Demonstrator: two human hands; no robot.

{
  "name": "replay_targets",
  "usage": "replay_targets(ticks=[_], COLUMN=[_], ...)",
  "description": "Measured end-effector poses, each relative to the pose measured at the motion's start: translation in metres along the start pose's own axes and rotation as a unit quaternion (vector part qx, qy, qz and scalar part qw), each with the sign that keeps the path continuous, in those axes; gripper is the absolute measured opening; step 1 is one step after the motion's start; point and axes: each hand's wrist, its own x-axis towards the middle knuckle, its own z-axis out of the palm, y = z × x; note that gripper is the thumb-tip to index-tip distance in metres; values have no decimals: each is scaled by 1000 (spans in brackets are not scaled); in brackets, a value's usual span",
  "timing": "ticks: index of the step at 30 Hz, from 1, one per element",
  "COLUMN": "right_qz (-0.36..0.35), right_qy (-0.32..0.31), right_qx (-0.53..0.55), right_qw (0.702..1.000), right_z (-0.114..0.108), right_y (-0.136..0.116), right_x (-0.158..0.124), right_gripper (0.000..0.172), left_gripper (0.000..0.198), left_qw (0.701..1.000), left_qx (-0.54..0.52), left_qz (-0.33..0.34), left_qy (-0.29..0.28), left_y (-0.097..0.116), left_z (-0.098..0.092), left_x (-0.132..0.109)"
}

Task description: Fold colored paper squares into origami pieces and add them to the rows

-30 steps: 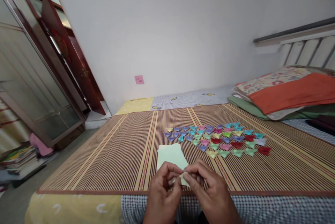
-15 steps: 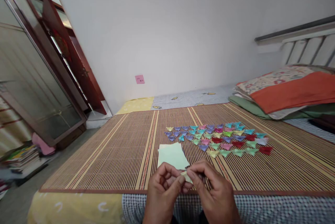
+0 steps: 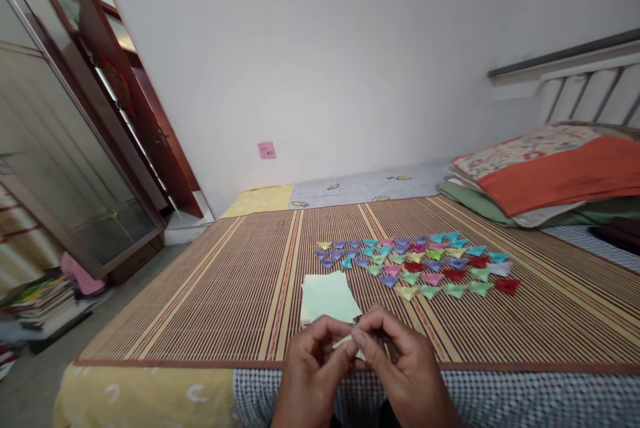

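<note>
Between my two hands is a small folded piece of pale yellow paper (image 3: pixel 343 343), mostly covered by fingers. My left hand (image 3: pixel 315 365) pinches it from the left with thumb and fingers closed. From the right, my right hand (image 3: pixel 400 365) grips it too, its thumb tip against the left thumb. Just beyond the hands lies a stack of paper sheets (image 3: pixel 329 296), pale green on top with cream edges showing beneath. Several rows of small folded paper pieces (image 3: pixel 411 267), in blue, pink, green, yellow and red, spread out farther to the right.
A striped bamboo mat (image 3: pixel 200 295) covers the bed, over checked and yellow bedding (image 3: pixel 150 396). Folded quilts and pillows (image 3: pixel 555 171) are piled at the right. A pink note (image 3: pixel 267 151) sticks to the wall. Books (image 3: pixel 45 298) lie stacked at the far left.
My fingers have shifted on the yellow paper. The thumbs have come together and now hide more of it. The stack and the folded pieces have stayed put.
</note>
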Motion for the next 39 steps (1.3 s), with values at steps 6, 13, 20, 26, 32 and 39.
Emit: replay_targets(ticks=[6, 13, 20, 26, 32, 39], right_qz=[15, 20, -108, -197, -202, -153], right_qy=[-21, -42, 43, 60, 52, 34], right_qx=[20, -33, -97, -103, -131, -97], right_qw=[999, 998, 988, 973, 969, 983], right_z=[-8, -10, -5, -3, -6, -7], right_y=[5, 8, 7, -2, 2, 1], right_x=[2, -2, -2, 4, 1, -1], right_gripper=[18, 20, 5, 13, 14, 11], left_gripper=[31, 36, 32, 22, 16, 7], left_qw=[999, 997, 997, 993, 986, 967], left_qx=[-3, -32, -27, 32, 61, 146], left_qz=[-8, -22, 6, 62, 92, 165], left_qy=[43, 63, 78, 98, 123, 127], left_y=[-1, 2, -7, -11, -11, -14], left_z=[-5, -5, -4, -1, 1, 1], left_x=[4, 7, 5, -1, -4, -5])
